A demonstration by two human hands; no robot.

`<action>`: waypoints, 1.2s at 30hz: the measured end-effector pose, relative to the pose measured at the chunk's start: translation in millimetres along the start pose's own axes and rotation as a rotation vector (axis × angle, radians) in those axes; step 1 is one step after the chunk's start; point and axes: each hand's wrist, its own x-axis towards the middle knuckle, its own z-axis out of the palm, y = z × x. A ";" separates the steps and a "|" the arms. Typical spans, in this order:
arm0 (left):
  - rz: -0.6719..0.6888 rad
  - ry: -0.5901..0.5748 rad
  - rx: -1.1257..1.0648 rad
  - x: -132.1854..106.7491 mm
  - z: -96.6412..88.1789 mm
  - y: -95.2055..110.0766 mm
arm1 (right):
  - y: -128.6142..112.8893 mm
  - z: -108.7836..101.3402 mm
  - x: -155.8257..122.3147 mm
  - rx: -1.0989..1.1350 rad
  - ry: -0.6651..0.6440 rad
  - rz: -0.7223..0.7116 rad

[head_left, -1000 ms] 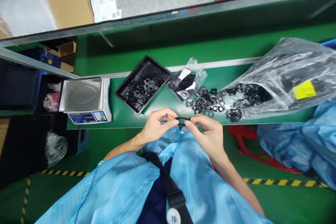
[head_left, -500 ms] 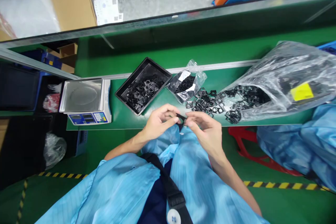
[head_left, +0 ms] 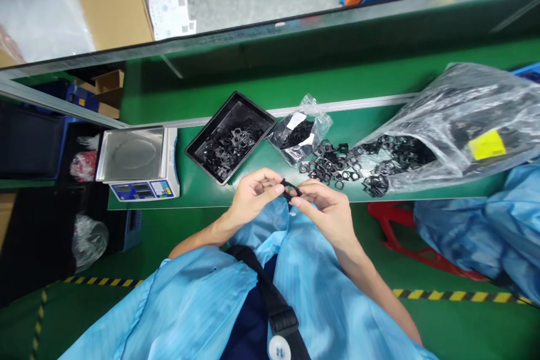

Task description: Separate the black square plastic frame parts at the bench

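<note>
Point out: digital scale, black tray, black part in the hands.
digital scale (head_left: 130, 154), head view, steel pan.
black tray (head_left: 203, 168), head view, lower-left rim.
black part (head_left: 289, 186), head view, its middle.

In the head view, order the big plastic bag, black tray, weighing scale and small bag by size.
Large clear plastic bag, then weighing scale and black tray, too alike to rank, then small clear bag.
</note>
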 end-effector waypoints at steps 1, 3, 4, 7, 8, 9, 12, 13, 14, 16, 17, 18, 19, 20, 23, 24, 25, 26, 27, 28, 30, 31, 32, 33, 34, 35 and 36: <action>-0.003 0.009 -0.003 -0.4 0.1 -0.4 | 0.5 0.1 -0.1 0.025 0.003 0.014; 0.001 0.015 -0.003 -1.2 0.5 -1.2 | 0.1 0.4 -0.5 0.023 0.021 0.016; 0.004 0.013 -0.003 -1.6 0.8 -1.5 | -0.9 0.4 -0.6 0.001 0.035 0.004; 0.004 -0.002 -0.006 -2.2 1.2 -1.6 | -5.0 0.4 -0.3 -0.099 0.071 -0.050; -0.002 -0.009 -0.013 -2.1 1.0 -1.2 | -6.1 0.4 -0.1 -0.118 0.070 -0.060; -0.011 -0.017 -0.025 -1.8 0.7 -0.8 | -7.0 0.4 0.2 -0.118 0.060 -0.058; -0.050 -0.049 -0.091 -0.4 -0.3 0.9 | -8.4 0.3 0.8 -0.022 0.012 0.012; -0.066 -0.060 -0.117 -0.1 -0.3 1.4 | -8.6 0.1 0.9 0.017 -0.006 0.044; -0.081 -0.069 -0.140 0.1 -0.2 1.8 | -8.8 -0.1 1.0 0.049 -0.021 0.071; -0.106 -0.084 -0.178 -0.1 0.5 2.1 | -9.2 -1.0 1.6 0.099 -0.053 0.111; -0.117 -0.090 -0.195 -0.5 1.0 2.0 | -9.5 -1.6 2.0 0.124 -0.071 0.126; -0.127 -0.094 -0.208 -0.7 1.6 1.8 | -9.6 -2.1 2.5 0.149 -0.087 0.142; -0.137 -0.097 -0.221 -0.9 2.1 1.5 | -9.6 -2.6 3.1 0.173 -0.103 0.159; -0.144 -0.098 -0.233 -0.8 2.6 1.3 | -9.6 -2.9 3.7 0.191 -0.114 0.172; -0.147 -0.071 -0.253 0.9 2.7 1.3 | -9.1 -2.8 4.4 0.183 -0.108 0.175; -0.138 -0.053 -0.248 1.8 2.4 1.5 | -9.1 -2.5 4.3 0.162 -0.094 0.161; -0.128 -0.036 -0.237 2.6 1.8 1.8 | -9.2 -2.3 4.0 0.132 -0.080 0.141; -0.124 -0.025 -0.222 3.3 1.2 2.1 | -9.4 -2.1 3.7 0.092 -0.067 0.117; -0.128 -0.020 -0.207 3.6 0.6 2.2 | -9.7 -2.0 3.4 0.044 -0.056 0.092; -0.140 -0.017 -0.197 3.7 0.0 2.1 | -10.1 -2.0 3.1 -0.006 -0.048 0.068; -0.178 -0.011 -0.198 3.1 -0.7 1.1 | -10.7 -2.3 3.0 -0.076 -0.044 0.042; -0.195 -0.004 -0.207 2.6 -0.8 0.3 | -10.9 -2.5 3.1 -0.083 -0.051 0.046; -0.205 0.005 -0.220 2.1 -0.6 -0.6 | -11.1 -2.7 3.3 -0.072 -0.061 0.061; -0.210 0.012 -0.235 1.7 -0.1 -1.5 | -11.2 -3.0 3.5 -0.049 -0.074 0.082; -0.213 0.014 -0.249 1.4 0.5 -2.2 | -11.3 -3.2 3.6 -0.022 -0.090 0.103; -0.214 0.015 -0.262 1.3 1.1 -2.8 | -11.6 -3.4 3.7 0.004 -0.106 0.121; -0.216 0.011 -0.274 1.4 1.9 -3.1 | -12.0 -3.6 3.6 0.025 -0.120 0.134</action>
